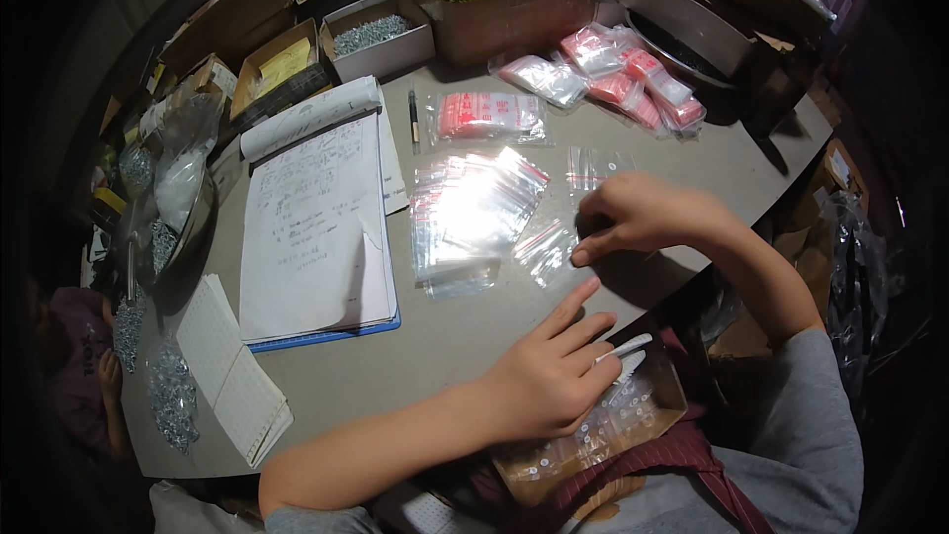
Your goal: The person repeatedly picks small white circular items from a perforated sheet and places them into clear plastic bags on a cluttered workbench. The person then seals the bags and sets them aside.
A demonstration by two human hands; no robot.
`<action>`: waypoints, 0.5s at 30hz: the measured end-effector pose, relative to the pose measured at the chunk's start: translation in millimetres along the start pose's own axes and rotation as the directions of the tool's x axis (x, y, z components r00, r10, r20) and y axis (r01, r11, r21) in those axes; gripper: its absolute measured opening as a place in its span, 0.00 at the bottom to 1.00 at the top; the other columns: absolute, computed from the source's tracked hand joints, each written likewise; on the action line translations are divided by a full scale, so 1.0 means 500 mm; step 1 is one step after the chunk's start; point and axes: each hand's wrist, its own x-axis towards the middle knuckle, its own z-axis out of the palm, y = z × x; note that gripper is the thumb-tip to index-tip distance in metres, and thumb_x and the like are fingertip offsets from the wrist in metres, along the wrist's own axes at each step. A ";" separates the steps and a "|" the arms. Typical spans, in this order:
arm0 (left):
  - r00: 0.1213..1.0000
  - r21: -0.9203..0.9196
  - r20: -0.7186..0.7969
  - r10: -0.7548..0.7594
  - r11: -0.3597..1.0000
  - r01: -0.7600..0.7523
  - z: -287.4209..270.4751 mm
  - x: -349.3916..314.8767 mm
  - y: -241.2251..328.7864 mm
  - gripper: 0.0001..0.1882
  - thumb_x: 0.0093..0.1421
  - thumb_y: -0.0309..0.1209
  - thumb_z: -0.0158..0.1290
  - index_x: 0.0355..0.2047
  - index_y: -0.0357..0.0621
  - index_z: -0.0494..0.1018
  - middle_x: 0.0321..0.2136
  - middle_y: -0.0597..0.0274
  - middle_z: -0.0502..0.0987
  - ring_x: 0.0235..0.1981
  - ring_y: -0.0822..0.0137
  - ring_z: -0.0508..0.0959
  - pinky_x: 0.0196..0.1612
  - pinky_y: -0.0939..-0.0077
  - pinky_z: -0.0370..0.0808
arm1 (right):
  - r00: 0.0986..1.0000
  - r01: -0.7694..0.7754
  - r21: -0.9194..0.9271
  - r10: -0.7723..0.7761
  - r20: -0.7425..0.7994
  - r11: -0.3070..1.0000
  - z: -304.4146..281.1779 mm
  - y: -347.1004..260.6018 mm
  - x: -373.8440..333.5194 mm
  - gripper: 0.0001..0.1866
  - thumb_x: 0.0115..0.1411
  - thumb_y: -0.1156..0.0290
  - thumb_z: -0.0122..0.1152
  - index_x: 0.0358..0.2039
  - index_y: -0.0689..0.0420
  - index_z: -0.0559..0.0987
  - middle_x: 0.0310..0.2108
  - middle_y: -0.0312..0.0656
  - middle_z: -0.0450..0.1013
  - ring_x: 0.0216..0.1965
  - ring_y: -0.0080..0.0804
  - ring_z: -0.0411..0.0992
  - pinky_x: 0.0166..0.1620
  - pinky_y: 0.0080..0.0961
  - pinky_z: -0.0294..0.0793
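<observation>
My left hand (554, 368) is spread above a cardboard box (675, 398) at the table's front edge, its index finger stretched toward my right hand. White folded material (631, 348) shows beside its fingers. My right hand (633, 218) is closed, thumb and fingers pinched down by a few small clear zip bags (544, 253); what it grips is hidden. Just beyond it lies another clear zip bag (596, 166) with a small piece inside. To the left is a fanned pile of red-edged zip bags (465, 213). The box holds filled small clear bags (583, 445).
An open notebook (314, 237) lies left of the bags, with a pen (414, 117) beyond it. Packs of bags (491, 119) sit farther back. Boxes of metal parts (374, 37) line the far edge. Folded paper (222, 366) and bagged screws (170, 396) lie left, near another person's hand (109, 368).
</observation>
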 end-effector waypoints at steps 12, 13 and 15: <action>0.951 -0.352 0.012 -0.309 0.889 0.293 -0.026 0.008 -0.018 0.10 0.58 0.24 0.64 0.41 0.42 0.81 0.41 0.52 0.83 0.46 0.51 0.83 0.71 0.41 0.63 | 0.876 0.393 0.258 -0.274 -0.397 0.883 0.052 -0.032 -0.165 0.11 0.61 0.70 0.66 0.42 0.60 0.80 0.43 0.49 0.77 0.43 0.52 0.76 0.47 0.41 0.76; 0.957 -0.339 0.000 -0.289 0.901 0.272 -0.026 0.008 -0.017 0.10 0.58 0.24 0.63 0.41 0.41 0.80 0.41 0.51 0.83 0.48 0.50 0.82 0.70 0.42 0.64 | 0.848 0.430 0.191 -0.321 -0.422 0.883 0.063 -0.033 -0.172 0.13 0.60 0.72 0.67 0.45 0.59 0.79 0.42 0.49 0.76 0.44 0.51 0.76 0.48 0.40 0.76; 0.971 -0.318 -0.020 -0.240 0.922 0.221 -0.021 0.007 -0.019 0.10 0.57 0.23 0.61 0.40 0.39 0.79 0.40 0.49 0.81 0.50 0.50 0.80 0.67 0.44 0.66 | 0.846 0.415 0.223 -0.284 -0.450 0.882 0.068 -0.051 -0.189 0.12 0.64 0.75 0.65 0.46 0.65 0.78 0.40 0.47 0.76 0.41 0.44 0.77 0.45 0.33 0.76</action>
